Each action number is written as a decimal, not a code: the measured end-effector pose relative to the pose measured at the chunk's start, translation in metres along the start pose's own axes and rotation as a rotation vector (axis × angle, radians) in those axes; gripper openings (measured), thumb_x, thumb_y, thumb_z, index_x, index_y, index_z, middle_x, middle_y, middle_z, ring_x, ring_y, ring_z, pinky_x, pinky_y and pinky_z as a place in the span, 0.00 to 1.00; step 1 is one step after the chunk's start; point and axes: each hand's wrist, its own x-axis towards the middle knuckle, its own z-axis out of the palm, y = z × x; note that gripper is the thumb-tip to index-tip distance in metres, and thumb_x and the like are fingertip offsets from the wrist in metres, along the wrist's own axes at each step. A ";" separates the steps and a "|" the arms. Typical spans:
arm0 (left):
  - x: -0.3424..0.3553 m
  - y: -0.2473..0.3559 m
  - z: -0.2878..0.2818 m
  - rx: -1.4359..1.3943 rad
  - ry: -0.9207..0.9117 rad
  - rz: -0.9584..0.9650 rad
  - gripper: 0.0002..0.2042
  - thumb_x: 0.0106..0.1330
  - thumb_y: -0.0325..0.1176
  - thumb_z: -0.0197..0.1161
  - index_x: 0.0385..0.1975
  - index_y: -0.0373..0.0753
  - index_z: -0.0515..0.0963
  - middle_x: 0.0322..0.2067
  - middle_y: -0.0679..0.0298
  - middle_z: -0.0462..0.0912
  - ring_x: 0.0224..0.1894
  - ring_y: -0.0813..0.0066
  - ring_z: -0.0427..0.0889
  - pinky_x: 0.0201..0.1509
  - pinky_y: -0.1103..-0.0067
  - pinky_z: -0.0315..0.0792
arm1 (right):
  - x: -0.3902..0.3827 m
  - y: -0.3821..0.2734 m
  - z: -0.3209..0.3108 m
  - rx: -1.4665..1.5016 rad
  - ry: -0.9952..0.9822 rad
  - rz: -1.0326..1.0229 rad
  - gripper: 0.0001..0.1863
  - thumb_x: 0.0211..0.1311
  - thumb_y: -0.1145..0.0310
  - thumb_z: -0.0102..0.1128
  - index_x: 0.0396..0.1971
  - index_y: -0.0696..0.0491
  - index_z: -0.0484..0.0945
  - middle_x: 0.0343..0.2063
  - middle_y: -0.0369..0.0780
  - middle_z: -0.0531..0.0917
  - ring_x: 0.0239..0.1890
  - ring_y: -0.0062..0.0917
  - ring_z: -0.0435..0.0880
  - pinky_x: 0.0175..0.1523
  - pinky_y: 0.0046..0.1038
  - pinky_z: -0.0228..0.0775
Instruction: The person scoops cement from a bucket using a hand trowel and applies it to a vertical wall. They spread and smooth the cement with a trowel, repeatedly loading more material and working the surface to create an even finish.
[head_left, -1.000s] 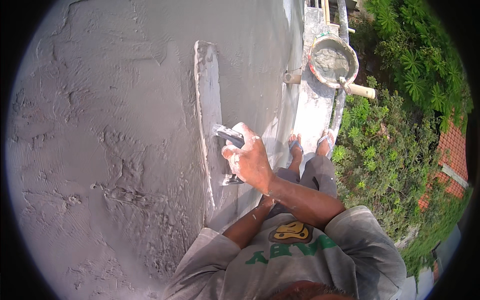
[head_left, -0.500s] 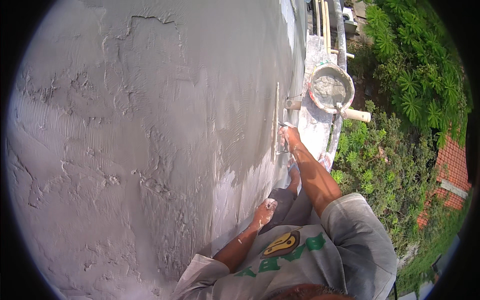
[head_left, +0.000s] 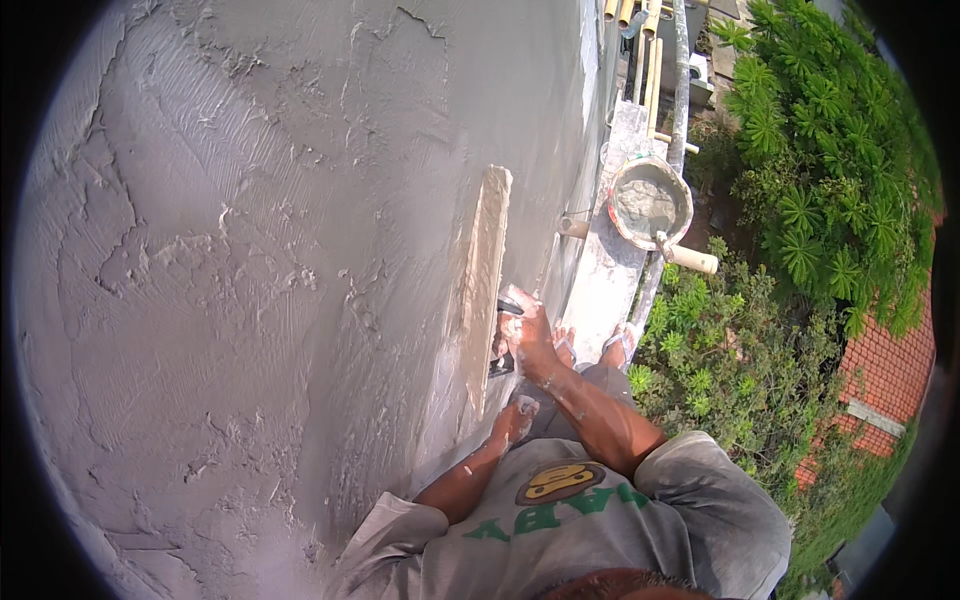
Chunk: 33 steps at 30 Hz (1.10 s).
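My right hand (head_left: 528,335), smeared with white plaster, is closed round the handle of a long plastering trowel (head_left: 486,285). A layer of wet plaster coats the trowel's narrow blade, which lies lengthwise close against the grey wall (head_left: 380,250); I cannot tell if its whole edge touches. My left hand (head_left: 516,420), also spattered, is curled beside the wall, nearer my body, and nothing shows in it. The wall's plaster is smooth in places and rough and ridged on the left. A bucket (head_left: 650,203) of wet grey plaster stands on the plank beyond my right hand.
My sandalled feet (head_left: 618,345) stand on a narrow, plaster-stained plank (head_left: 600,290) along the wall. Poles (head_left: 683,80) run by its outer edge, and a bamboo end (head_left: 695,260) juts out beside the bucket. Trees (head_left: 800,150) and a tiled roof (head_left: 885,360) lie below right.
My right hand has brought the trowel left and nearer my body, and its blade has turned so that its plastered face shows. The view has shifted, showing more of my feet.
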 end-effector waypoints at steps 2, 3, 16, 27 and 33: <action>0.015 0.017 -0.003 -0.005 0.045 0.074 0.21 0.65 0.53 0.54 0.47 0.42 0.73 0.43 0.48 0.81 0.48 0.50 0.79 0.51 0.64 0.70 | -0.031 -0.023 0.032 0.031 -0.100 0.078 0.04 0.54 0.76 0.53 0.30 0.56 0.68 0.18 0.29 0.67 0.16 0.11 0.65 0.19 0.18 0.56; 0.020 0.025 -0.006 0.015 0.077 0.097 0.21 0.65 0.53 0.54 0.47 0.42 0.73 0.43 0.48 0.80 0.48 0.50 0.79 0.51 0.64 0.70 | -0.040 -0.022 0.041 0.098 -0.165 0.055 0.06 0.54 0.76 0.53 0.32 0.57 0.70 0.19 0.30 0.69 0.17 0.11 0.66 0.20 0.18 0.57; 0.009 0.106 -0.054 0.209 0.242 0.109 0.23 0.64 0.53 0.54 0.48 0.40 0.73 0.46 0.47 0.80 0.51 0.51 0.78 0.53 0.66 0.70 | -0.006 -0.062 -0.015 0.108 0.098 0.223 0.08 0.60 0.75 0.42 0.31 0.49 0.72 0.15 0.30 0.69 0.13 0.16 0.68 0.17 0.21 0.64; 0.022 0.107 -0.062 -0.050 0.179 0.195 0.19 0.65 0.46 0.57 0.46 0.37 0.76 0.43 0.54 0.81 0.48 0.64 0.79 0.53 0.73 0.69 | 0.026 -0.076 0.049 0.020 0.191 0.288 0.02 0.53 0.72 0.49 0.23 0.50 0.68 0.13 0.32 0.65 0.14 0.23 0.67 0.22 0.33 0.65; 0.028 0.092 -0.064 -0.141 0.158 0.202 0.19 0.65 0.45 0.58 0.46 0.36 0.76 0.41 0.55 0.82 0.46 0.68 0.79 0.51 0.74 0.70 | 0.014 -0.176 0.134 -0.066 0.134 0.036 0.02 0.56 0.72 0.50 0.26 0.52 0.71 0.16 0.33 0.67 0.14 0.21 0.67 0.21 0.29 0.64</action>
